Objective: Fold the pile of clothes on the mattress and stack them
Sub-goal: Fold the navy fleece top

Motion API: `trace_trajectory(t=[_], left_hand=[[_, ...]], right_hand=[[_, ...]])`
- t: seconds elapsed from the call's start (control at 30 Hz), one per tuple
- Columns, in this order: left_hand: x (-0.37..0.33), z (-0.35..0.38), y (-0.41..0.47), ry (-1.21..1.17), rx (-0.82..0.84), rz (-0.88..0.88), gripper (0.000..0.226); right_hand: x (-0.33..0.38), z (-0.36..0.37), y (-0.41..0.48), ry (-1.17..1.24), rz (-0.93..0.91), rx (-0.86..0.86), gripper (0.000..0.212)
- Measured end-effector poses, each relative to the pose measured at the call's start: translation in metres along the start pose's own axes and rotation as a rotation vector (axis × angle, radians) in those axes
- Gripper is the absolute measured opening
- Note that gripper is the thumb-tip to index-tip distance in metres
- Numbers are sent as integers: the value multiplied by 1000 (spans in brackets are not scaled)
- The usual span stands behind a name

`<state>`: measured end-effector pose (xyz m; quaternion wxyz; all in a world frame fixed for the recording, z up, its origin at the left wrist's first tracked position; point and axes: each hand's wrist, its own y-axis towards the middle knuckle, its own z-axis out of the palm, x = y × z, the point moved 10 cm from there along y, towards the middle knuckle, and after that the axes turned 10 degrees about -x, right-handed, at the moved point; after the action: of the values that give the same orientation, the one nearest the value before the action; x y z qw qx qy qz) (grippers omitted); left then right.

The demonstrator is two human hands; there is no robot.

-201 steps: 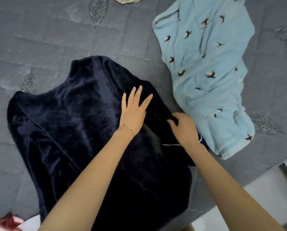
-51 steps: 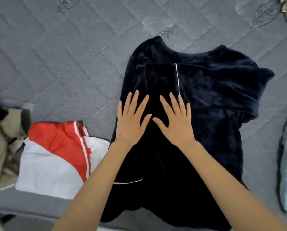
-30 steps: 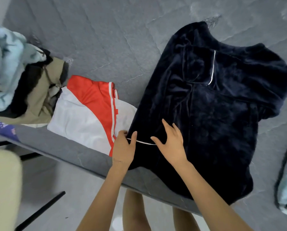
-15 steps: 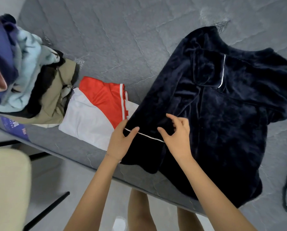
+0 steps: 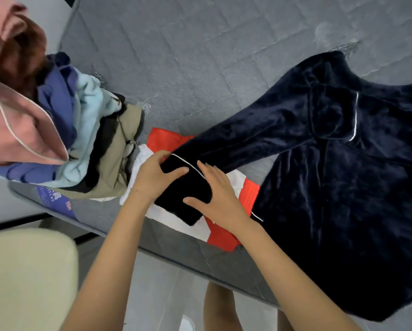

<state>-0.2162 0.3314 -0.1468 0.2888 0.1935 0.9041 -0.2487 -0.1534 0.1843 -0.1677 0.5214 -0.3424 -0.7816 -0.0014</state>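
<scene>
On the grey quilted mattress [image 5: 176, 56], a dark navy fleece top [image 5: 343, 182] with thin white piping is lying spread out, its body to the right and one sleeve stretching left toward the near edge. Both hands are working at that sleeve's cuff end. The left hand [image 5: 152, 180] is closing its grip around the cuff, thumb lying over the dark fabric beside the piping line. The right hand [image 5: 221, 199] is resting on the sleeve with fingers spread, thumb hooking its near side; its grip is not closing fully. Beneath the sleeve, a folded red and white garment [image 5: 224, 225] is lying flat near the mattress edge. Just left of it, a heap of unfolded clothes [image 5: 80, 144] is sitting, with pink, blue, pale aqua, black and khaki pieces showing.
</scene>
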Motion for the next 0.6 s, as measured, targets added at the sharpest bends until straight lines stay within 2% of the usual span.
trace_trajectory(t=[0.07, 0.13, 0.27, 0.37, 0.43, 0.53, 0.6], left_hand=[[24, -1, 14, 289, 129, -30, 20], [37, -5, 26, 320, 136, -41, 22], [39, -23, 42, -128, -51, -75, 16], [35, -33, 46, -443, -135, -140, 14], [18, -19, 46, -641, -64, -183, 14], [-24, 16, 40, -719, 63, -147, 11], [-54, 44, 33, -770, 143, -149, 12]], right_hand=[[-4, 8, 13, -36, 41, -20, 82], [-11, 5, 25, -85, 67, -94, 75], [-37, -26, 47, -171, 130, -261, 69], [-64, -38, 61, -147, 288, -191, 68], [-64, -39, 67, 64, 368, -138, 66], [-46, -64, 70, 276, 335, -282, 59], [-34, -78, 66, 455, 316, -306, 54]])
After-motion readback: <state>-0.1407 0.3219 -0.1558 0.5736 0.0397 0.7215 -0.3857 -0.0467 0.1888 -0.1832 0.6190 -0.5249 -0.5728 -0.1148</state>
